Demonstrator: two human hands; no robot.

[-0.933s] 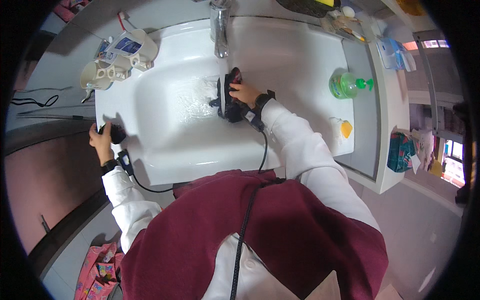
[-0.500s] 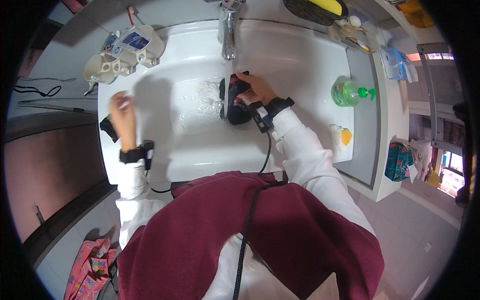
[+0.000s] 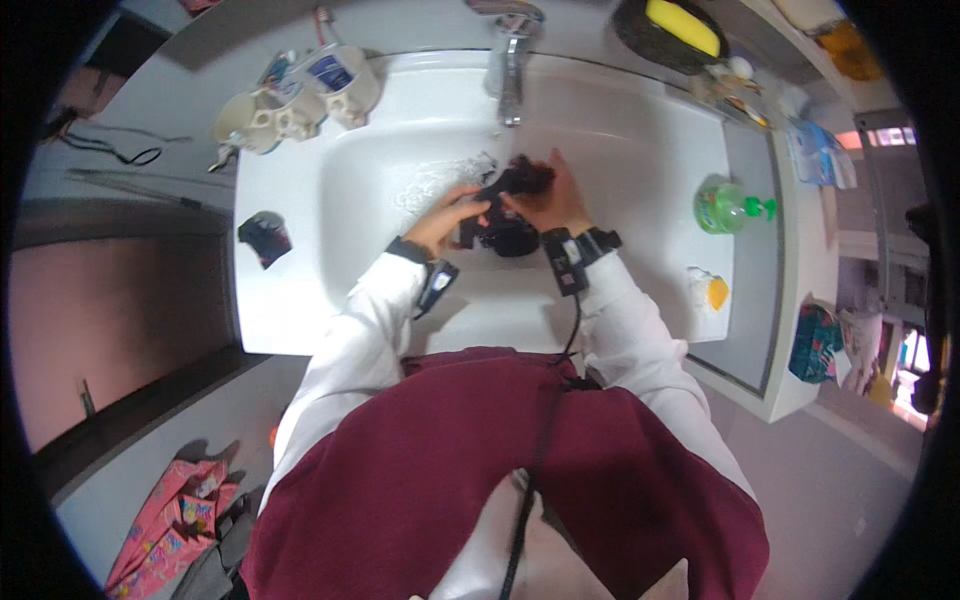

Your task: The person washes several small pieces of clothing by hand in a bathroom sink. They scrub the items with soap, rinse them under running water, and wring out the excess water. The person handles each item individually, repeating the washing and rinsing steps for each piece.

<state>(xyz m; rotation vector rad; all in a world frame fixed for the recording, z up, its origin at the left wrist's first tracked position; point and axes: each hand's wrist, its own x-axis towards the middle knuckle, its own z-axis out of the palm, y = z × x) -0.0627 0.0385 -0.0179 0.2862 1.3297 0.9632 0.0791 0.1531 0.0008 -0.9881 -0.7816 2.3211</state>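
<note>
Over the white sink basin [image 3: 350, 190], both of my hands are on a wet, dark cloth [image 3: 520, 178] with reddish patches. My left hand [image 3: 445, 220] has its fingers closed on the cloth's left side. From the right, my right hand [image 3: 565, 205] grips the same cloth, its fingers partly hidden by it. More dark fabric [image 3: 510, 238] lies below the hands in the basin; I cannot tell whether it is a separate piece. A small dark packet or folded cloth [image 3: 264, 240] rests on the sink's left ledge.
A chrome faucet [image 3: 511, 80] rises behind the hands. White mugs [image 3: 350, 95] stand at the back left. On the right are a green pump bottle [image 3: 718, 208] and a yellow-and-white piece [image 3: 716, 292]. A dark dish with a yellow bar [image 3: 683, 27] sits at the back right.
My left hand has come from the left ledge into the basin and closed on the dark cloth. The water stream seen earlier under the faucet no longer shows. The whole view has shifted slightly.
</note>
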